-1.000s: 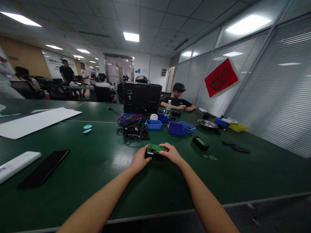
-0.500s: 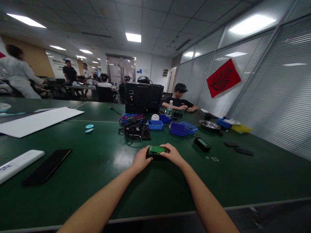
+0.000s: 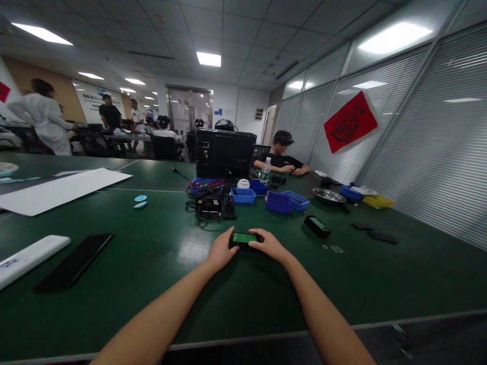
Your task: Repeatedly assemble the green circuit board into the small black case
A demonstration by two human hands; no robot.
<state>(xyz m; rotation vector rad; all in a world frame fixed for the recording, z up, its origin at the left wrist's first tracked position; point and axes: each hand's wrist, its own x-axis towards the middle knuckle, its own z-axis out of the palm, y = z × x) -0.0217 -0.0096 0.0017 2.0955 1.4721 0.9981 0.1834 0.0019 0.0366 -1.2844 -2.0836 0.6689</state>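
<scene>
A green circuit board lies inside a small black plastic case on the green tabletop in front of me. My left hand grips the left end of the case, thumb on the near side. My right hand holds its right end, with the thumb at the near edge and the fingers curled over the far edge. Part of the case is hidden by my fingers. To the right stands a second black case with a green board inside. A small ring and a clear flat piece lie near it.
Blue trays, a black power adapter with cables and a monitor stand ahead. A metal bowl and dark flat pieces lie right; a black panel lies left. A co-worker sits across the table.
The circuit board, raised and tilted above the case before, now sits lower and flatter within it. My right fingers have shifted slightly. In the background, a person in white has moved right.
</scene>
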